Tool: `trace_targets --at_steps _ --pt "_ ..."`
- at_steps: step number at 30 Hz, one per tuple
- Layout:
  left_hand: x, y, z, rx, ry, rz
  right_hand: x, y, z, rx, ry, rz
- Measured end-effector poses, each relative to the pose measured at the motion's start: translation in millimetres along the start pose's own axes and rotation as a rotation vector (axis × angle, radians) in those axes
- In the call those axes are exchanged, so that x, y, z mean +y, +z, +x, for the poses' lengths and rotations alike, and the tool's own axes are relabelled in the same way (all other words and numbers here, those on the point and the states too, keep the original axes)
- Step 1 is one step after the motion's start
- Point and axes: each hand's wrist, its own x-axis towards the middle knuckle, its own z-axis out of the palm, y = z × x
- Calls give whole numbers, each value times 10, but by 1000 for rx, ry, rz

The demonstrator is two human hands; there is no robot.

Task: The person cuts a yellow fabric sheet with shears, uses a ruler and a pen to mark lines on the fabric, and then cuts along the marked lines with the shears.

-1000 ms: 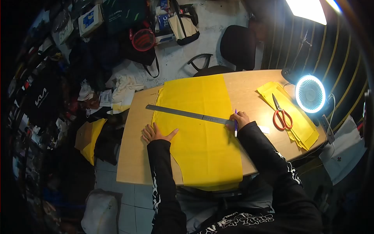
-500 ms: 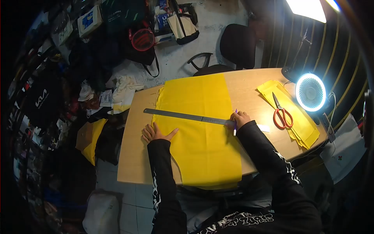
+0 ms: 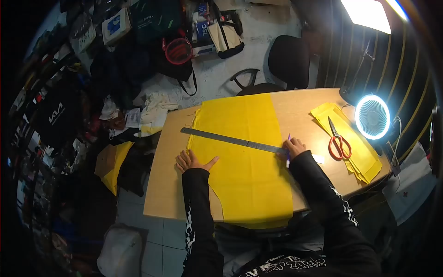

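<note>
A large yellow cloth (image 3: 244,161) lies spread over the wooden table (image 3: 170,184), hanging off the near edge. A long metal ruler (image 3: 230,140) lies slanted across the cloth. My left hand (image 3: 193,161) rests flat with fingers spread on the cloth's left edge, below the ruler. My right hand (image 3: 292,147) presses on the ruler's right end and holds a purple pen (image 3: 288,157) against the cloth's right edge.
Red-handled scissors (image 3: 338,141) lie on a stack of folded yellow cloth (image 3: 357,152) at the table's right. A lit ring fan (image 3: 372,117) stands beside it. A black chair (image 3: 277,64) is behind the table. Bags and clutter fill the floor at left.
The view shifted slightly, so everything sits a little lower and to the right. Both hands, the ruler and the cloth keep their places relative to one another.
</note>
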Motion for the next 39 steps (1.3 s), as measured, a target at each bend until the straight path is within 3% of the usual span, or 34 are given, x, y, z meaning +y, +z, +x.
trace_targets --at_steps 3,5,9,17,23,25,27,30,31,33,35,39 --pt "-18 17 7 12 17 -8 480 122 -128 71 108 -37" --pt "2 0 3 6 4 14 517 -324 -327 -56 141 -23" --pt "12 -7 7 2 -5 41 702 -477 -572 -18 -6 -18" --pt "60 -43 7 -33 -30 89 619 -624 -1477 87 -1 -34" --pt "41 -16 21 -12 -20 77 322 -1081 -2384 61 255 -67" --pt "45 -27 26 -6 -18 76 299 -1069 -2530 148 237 78" --pt "45 -30 9 -6 -17 74 181 -1138 -2593 74 393 236" --pt "14 32 49 10 -13 74 42 -1312 -2657 -217 570 444" --pt "20 22 45 10 -11 71 -52 -1342 -2655 -236 561 451" --pt "29 1 27 11 -8 62 -246 -1161 -2897 113 570 568" --pt "39 -7 27 12 -11 64 -405 -1334 -2855 -131 836 761" --pt "11 34 47 13 -10 65 -372 -1093 -3243 110 907 860"
